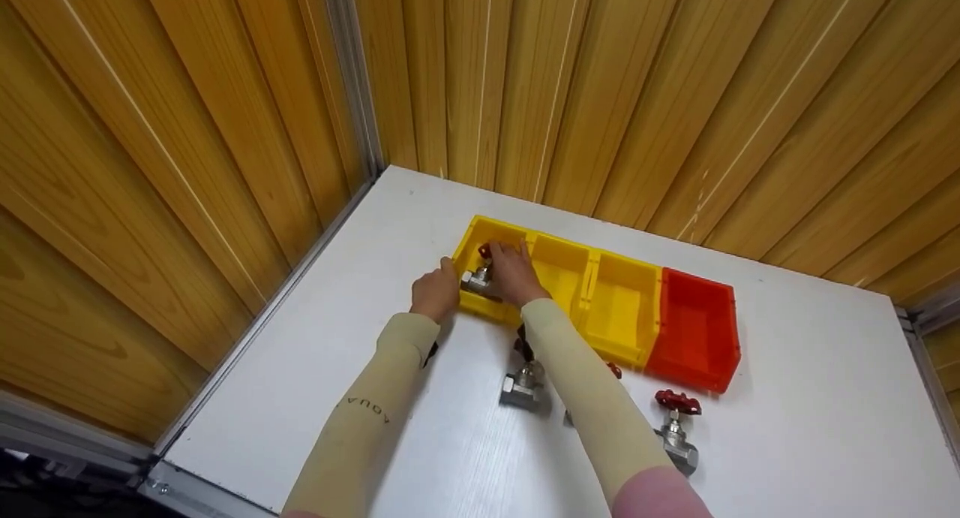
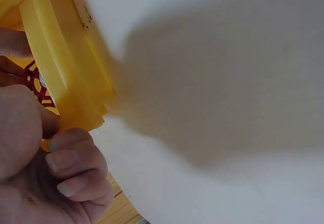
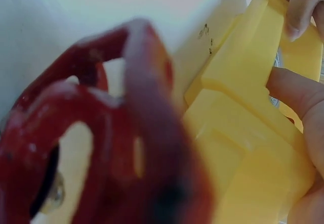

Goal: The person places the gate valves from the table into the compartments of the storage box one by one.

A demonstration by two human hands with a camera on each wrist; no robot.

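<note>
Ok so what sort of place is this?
Probably a small workstation or sorting booth: a white table backed by wood-look panels, with a row of yellow bins and a red bin, plus metal valves.

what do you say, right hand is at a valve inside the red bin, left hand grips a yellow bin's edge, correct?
Wrong bin: the valve at the right hand is inside the leftmost yellow bin, as the head view shows; the red bin is at the row's other end. The left hand does grip a yellow bin's edge.
</note>
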